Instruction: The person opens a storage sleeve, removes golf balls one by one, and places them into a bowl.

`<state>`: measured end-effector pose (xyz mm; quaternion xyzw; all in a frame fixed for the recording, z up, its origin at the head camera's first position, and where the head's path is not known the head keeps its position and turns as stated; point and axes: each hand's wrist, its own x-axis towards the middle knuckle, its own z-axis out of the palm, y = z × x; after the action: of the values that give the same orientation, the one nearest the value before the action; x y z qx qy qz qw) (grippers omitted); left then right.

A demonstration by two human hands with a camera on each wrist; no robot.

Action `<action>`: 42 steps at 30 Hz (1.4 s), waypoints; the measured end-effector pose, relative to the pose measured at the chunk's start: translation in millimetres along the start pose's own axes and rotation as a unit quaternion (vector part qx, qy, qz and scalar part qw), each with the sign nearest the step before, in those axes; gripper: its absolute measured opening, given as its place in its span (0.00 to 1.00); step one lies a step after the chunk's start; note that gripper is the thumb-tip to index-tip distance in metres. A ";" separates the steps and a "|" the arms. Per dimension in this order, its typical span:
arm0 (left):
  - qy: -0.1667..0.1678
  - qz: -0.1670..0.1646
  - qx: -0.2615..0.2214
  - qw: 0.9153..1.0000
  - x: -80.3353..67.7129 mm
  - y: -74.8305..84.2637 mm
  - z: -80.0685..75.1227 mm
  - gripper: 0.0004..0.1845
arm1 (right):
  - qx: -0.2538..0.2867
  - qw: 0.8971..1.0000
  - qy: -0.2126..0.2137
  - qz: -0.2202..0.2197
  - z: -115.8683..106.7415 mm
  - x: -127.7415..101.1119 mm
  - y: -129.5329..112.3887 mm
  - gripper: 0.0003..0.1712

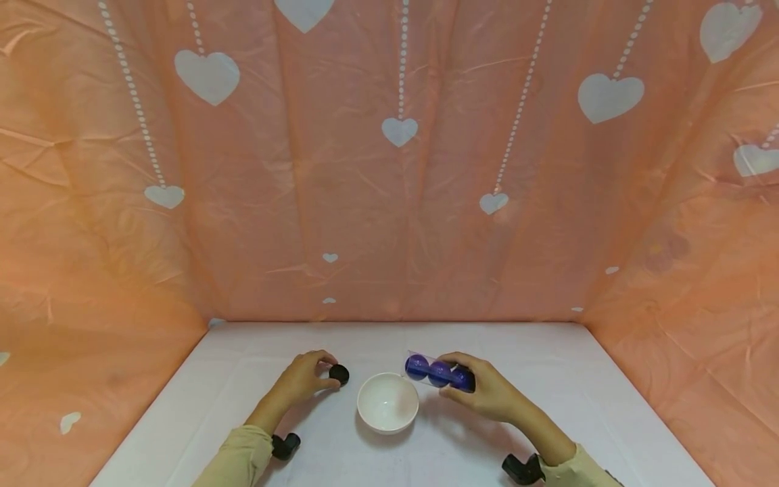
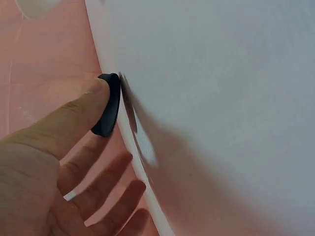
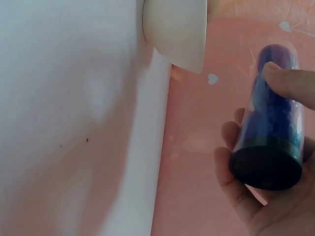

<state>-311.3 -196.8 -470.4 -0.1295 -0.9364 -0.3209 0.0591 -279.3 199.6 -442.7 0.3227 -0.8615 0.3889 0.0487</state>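
My right hand point(image 1: 487, 392) grips a clear tube point(image 1: 439, 372) of blue balls, held on its side just right of and above a white bowl point(image 1: 387, 402). In the right wrist view the tube point(image 3: 270, 128) shows a black bottom end, with my thumb on top and fingers point(image 3: 236, 182) curled under it. My left hand point(image 1: 304, 379) pinches a small black cap point(image 1: 339, 373) at the table surface, left of the bowl. The left wrist view shows the cap point(image 2: 108, 105) on edge against the white table point(image 2: 221, 98), under my thumb.
The white table point(image 1: 548, 365) is walled on three sides by an orange cloth with white hearts point(image 1: 395, 169). Black wrist camera mounts point(image 1: 285, 446) show at both sleeves. The bowl point(image 3: 174, 32) looks empty.
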 end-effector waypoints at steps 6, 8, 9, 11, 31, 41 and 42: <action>0.004 0.001 0.019 1.000 -3.1 1.3 -1.9 0.20 | 0.000 1.000 0.003 -0.010 -2.4 0.1 -2.0 0.25; 0.003 -0.001 0.025 1.000 -3.2 1.0 -1.3 0.20 | 0.001 1.000 0.003 -0.010 -2.9 -0.1 -2.2 0.25; 0.003 -0.001 0.028 1.000 -3.2 0.9 -0.9 0.19 | 0.002 1.000 0.003 -0.009 -3.2 -0.2 -2.2 0.25; 0.003 -0.001 0.032 0.999 -3.2 0.9 -0.3 0.19 | 0.004 1.000 0.001 -0.008 -3.5 -0.4 -2.1 0.26; 0.010 -0.002 -0.044 0.999 -11.9 42.9 -9.0 0.19 | 0.011 1.000 -0.002 -0.017 -3.7 -0.1 -0.3 0.26; -0.006 0.070 -0.114 0.991 -13.0 64.8 -2.8 0.18 | -0.002 1.000 0.000 -0.031 -2.8 -0.6 -2.5 0.26; -0.009 0.078 -0.117 0.990 -13.0 65.8 -2.2 0.18 | -0.003 0.999 0.001 -0.034 -2.8 -0.7 -2.7 0.25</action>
<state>-280.4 -150.8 -432.7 -0.2114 -0.8800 -0.4212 0.0602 -277.6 200.6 -439.3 0.3516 -0.8510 0.3849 0.0640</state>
